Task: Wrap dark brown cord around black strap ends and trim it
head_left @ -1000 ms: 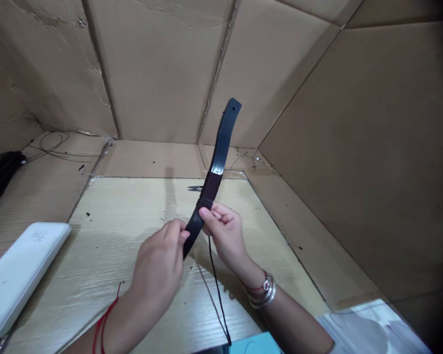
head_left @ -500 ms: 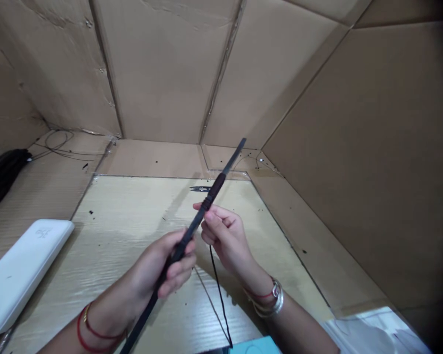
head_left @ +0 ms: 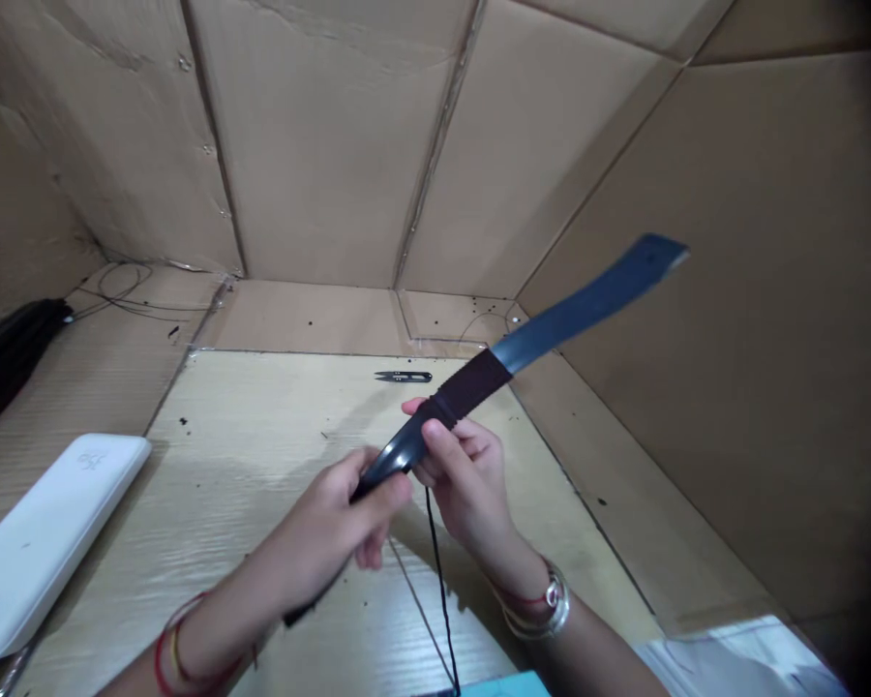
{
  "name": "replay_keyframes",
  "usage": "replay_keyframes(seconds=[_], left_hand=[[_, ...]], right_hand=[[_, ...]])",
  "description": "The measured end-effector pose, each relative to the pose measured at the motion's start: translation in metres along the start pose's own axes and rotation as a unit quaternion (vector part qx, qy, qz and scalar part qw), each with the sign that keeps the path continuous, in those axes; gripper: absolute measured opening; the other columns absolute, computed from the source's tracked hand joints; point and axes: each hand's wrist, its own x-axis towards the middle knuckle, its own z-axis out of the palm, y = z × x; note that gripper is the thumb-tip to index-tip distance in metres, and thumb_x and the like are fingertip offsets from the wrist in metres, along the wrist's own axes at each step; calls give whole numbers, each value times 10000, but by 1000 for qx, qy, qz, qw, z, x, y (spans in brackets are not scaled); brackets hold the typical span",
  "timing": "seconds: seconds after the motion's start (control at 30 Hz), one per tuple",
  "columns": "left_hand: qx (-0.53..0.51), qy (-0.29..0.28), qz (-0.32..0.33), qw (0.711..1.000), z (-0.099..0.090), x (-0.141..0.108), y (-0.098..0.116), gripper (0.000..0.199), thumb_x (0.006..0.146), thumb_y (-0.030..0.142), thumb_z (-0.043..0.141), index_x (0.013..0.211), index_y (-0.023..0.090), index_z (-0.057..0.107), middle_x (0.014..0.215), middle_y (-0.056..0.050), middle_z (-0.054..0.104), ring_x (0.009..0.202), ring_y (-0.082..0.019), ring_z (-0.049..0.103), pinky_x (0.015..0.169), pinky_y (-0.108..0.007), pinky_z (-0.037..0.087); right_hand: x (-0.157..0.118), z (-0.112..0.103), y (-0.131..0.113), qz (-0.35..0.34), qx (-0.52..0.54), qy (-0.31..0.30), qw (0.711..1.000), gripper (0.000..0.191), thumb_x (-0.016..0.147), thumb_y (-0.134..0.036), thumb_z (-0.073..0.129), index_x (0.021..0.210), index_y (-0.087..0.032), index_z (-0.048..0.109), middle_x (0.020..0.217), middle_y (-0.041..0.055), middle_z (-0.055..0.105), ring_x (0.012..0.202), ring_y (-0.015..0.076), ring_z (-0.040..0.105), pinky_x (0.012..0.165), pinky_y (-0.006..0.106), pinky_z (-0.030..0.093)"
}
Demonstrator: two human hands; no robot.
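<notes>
A long, flat, slightly curved dark strip (head_left: 573, 324), like a blade or scabbard in shape, slants up to the right over the table. Dark brown cord is wound tightly round its middle (head_left: 473, 389). My left hand (head_left: 345, 513) is closed round the lower, glossy black part. Just below the winding, my right hand (head_left: 465, 474) pinches, with the thumb on the near face and fingers behind. A loose dark cord (head_left: 439, 581) runs from under my right hand down to the bottom edge. What lies between my right fingers is partly hidden.
Small thread snips (head_left: 405, 377) lie on the pale table board (head_left: 261, 407). At left are a white power bank (head_left: 58, 542) and a black bundle (head_left: 15, 353). A turquoise object (head_left: 504, 685) shows at the bottom edge. Cardboard walls (head_left: 319, 145) rise behind and at right.
My left hand has rolled the strip, so its broad face now shows instead of its thin edge. Its far end has swung right and my right hand has moved slightly right.
</notes>
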Motion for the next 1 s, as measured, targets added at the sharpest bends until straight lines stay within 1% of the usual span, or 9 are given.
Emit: replay_keyframes(seconds=[0.07, 0.13, 0.27, 0.33, 0.43, 0.5, 0.7, 0.87, 1.0], left_hand=[[144, 155, 65, 975, 2, 0, -1, 364, 830, 518, 602, 976, 198, 509, 719, -5, 508, 614, -141, 455, 572, -260, 347], [185, 184, 78, 962, 1, 0, -1, 314, 848, 498, 581, 897, 204, 482, 706, 2, 468, 608, -136, 407, 560, -256, 316], [-77, -149, -50, 985, -1, -1, 0, 497, 858, 734, 353, 802, 241, 336, 562, 91, 264, 424, -79, 192, 418, -214, 189], [-134, -200, -71, 968, 1, -1, -2, 520, 853, 762, 314, 816, 243, 334, 548, 98, 273, 398, -76, 213, 403, -211, 215], [24, 16, 27, 999, 4, 0, -4, 355, 899, 566, 477, 967, 219, 445, 668, 25, 490, 554, -132, 465, 539, -249, 378], [140, 154, 85, 974, 4, 0, -4, 261, 901, 463, 514, 963, 210, 493, 723, -12, 531, 653, -164, 504, 588, -263, 390], [-84, -83, -50, 992, -3, -4, 3, 482, 917, 660, 269, 759, 229, 416, 500, 77, 311, 383, -92, 234, 372, -218, 232], [125, 193, 92, 969, 1, -1, 2, 255, 847, 439, 600, 901, 204, 516, 738, -17, 520, 681, -160, 476, 592, -249, 387], [-23, 19, -4, 1000, 1, 0, 0, 419, 902, 612, 412, 817, 207, 477, 590, 46, 357, 491, -113, 338, 459, -231, 304]], right_hand=[[1, 0, 2, -12, -3, 24, 1000, 336, 791, -402, 753, 977, -128, 691, 526, -99, 223, 442, 29, 172, 433, 207, 127], [4, 0, 4, -2, 0, 12, 1000, 363, 776, -412, 762, 990, -128, 686, 531, -100, 229, 441, 26, 171, 436, 205, 128], [9, -2, 5, 20, -12, -24, 999, 340, 765, -403, 767, 942, -126, 680, 534, -89, 286, 451, 26, 186, 439, 201, 126], [10, -4, 7, 19, -25, -12, 999, 291, 785, -391, 751, 857, -122, 664, 544, -77, 325, 460, 24, 182, 438, 203, 124], [11, -6, 10, -13, -51, 21, 998, 256, 805, -365, 740, 821, -126, 647, 560, -66, 345, 474, 28, 201, 442, 203, 130], [10, -7, 11, -42, -58, 36, 997, 254, 796, -364, 750, 819, -132, 647, 554, -73, 307, 475, 29, 195, 444, 202, 135], [10, -5, 5, 55, -3, -37, 998, 323, 783, -396, 749, 950, -126, 686, 528, -104, 198, 451, 29, 129, 432, 201, 110], [13, -5, 8, -3, -12, 18, 1000, 260, 757, -345, 778, 869, -129, 684, 531, -90, 284, 456, 23, 158, 434, 202, 118], [10, -4, 6, 19, -9, 3, 1000, 316, 739, -397, 789, 873, -130, 690, 519, -98, 240, 448, 24, 154, 435, 204, 115]])
